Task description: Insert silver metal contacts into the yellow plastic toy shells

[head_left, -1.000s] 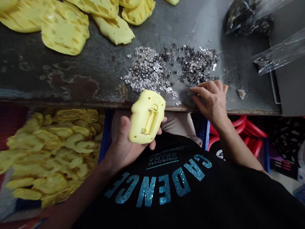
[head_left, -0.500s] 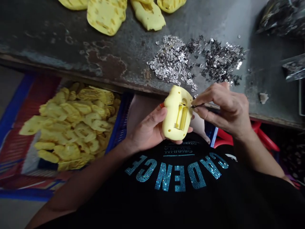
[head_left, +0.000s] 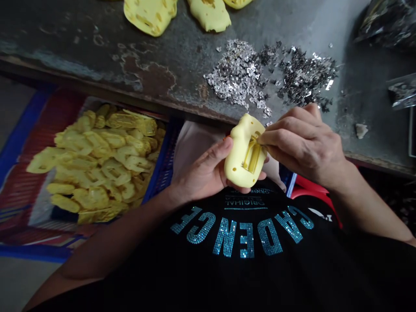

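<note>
My left hand (head_left: 204, 171) is wrapped around a yellow plastic toy housing (head_left: 236, 151) with a long battery compartment facing me. Small screw holes show near its ends. The fingertips of my right hand (head_left: 300, 141) are pinched together at the upper end of the compartment. A small dark metal contact piece, seen between them a moment ago, is now hidden by the fingers. Past my right hand, on the bench, lie a heap of silvery flat metal contacts (head_left: 238, 76) and a darker heap of metal contacts (head_left: 307, 73).
Several yellow housings (head_left: 151, 15) lie at the bench's (head_left: 97, 65) far side. Lower left, a blue and red crate (head_left: 39, 125) holds many yellow plastic parts (head_left: 97, 173). Plastic bags of metal parts (head_left: 383, 26) and a whitish chip (head_left: 361, 130) are on the right.
My right fingers have moved left and in over the battery compartment, covering the metal piece. The housing has tilted slightly in my left hand. The whole view has shifted a little.
</note>
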Demonstrator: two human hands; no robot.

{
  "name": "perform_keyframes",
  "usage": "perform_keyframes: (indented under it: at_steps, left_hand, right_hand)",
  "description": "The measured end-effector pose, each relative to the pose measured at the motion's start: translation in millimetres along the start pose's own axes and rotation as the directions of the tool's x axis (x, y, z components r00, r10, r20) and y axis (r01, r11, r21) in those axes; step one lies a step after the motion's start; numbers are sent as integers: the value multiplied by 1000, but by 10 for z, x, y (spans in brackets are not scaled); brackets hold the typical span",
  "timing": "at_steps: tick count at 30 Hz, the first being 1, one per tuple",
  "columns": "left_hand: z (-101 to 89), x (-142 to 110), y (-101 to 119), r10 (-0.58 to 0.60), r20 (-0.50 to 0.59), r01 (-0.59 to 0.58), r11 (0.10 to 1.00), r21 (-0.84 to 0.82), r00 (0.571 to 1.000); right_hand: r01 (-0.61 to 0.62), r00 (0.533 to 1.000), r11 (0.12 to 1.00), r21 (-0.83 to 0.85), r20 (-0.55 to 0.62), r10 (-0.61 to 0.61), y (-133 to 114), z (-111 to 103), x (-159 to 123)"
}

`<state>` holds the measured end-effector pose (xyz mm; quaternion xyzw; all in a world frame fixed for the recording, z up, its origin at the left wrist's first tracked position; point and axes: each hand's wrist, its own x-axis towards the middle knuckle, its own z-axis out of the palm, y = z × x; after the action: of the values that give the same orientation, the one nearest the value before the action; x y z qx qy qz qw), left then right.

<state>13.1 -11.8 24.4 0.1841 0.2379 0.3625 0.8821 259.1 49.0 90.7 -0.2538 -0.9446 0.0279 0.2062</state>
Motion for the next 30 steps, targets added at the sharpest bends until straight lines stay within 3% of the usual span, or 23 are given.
perform_keyframes:
  at_steps: [9, 14, 18, 21, 23, 27, 30]
  left_hand:
    - [-16, 33, -29, 10, 1, -10, 999, -30, 1000]
    - [10, 36, -26, 24, -37, -24, 1000, -6, 999]
    - [46, 6, -50, 126, -107, -116, 989, 93, 986]
    - [77, -38, -77, 252, -119, -223, 951, 214, 960]
    - [106, -76, -91, 310, -106, -270, 920, 284, 945]
    - [156, -171, -120, 382, -95, -315, 859, 404, 919]
    - [162, -234, -155, 410, -76, -327, 815, 479, 909]
  right_hand:
    - [-14, 998, 999, -43, -58, 12, -50, 69, -96]
    - [-168, 969, 982, 81, -168, 179, -114, 122, -139]
    - [-336, 914, 848, 409, -76, 398, -64, 202, -151]
    - [-390, 886, 719, 576, 22, 463, -39, 256, -147]
    - [-404, 878, 691, 599, 44, 476, -58, 296, -152]
    - [-320, 879, 714, 622, -87, 470, -151, 393, -204]
    - [-287, 851, 724, 628, -180, 494, -225, 444, -259]
